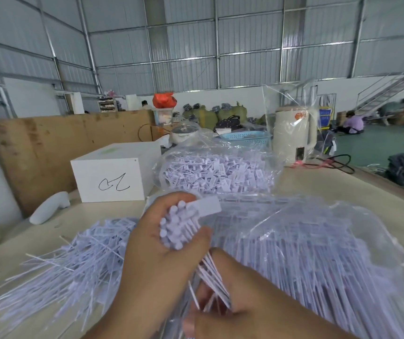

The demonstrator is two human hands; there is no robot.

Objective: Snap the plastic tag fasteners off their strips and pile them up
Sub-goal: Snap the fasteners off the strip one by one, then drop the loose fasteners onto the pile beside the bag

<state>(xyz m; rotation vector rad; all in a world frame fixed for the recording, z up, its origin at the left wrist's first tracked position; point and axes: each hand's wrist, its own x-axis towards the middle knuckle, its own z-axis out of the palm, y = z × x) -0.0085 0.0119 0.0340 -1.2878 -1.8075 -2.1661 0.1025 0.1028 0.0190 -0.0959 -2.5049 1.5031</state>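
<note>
The right hand (pixel 240 307), nearest the camera at the bottom edge, has its grip curled around the thin tail ends of a bundle of pale lilac tag fasteners (pixel 184 231). The left hand (pixel 162 243), just above it, has its grip clamped around the head end of the same bundle, thumb on one side and fingers on the other.

Left to right on the tabletop (pixel 49 228):
- A loose pile of separated fasteners (pixel 74 265) lies left of the hands.
- A white box (pixel 113 174) with a handwritten mark stands behind that pile.
- A clear bag of fasteners (pixel 220 170) sits behind the hands.
- A second clear bag (pixel 318 260) holding fastener strips lies right of the hands.
- A cream kettle (pixel 293 135), wrapped in clear plastic, stands at the far right.
</note>
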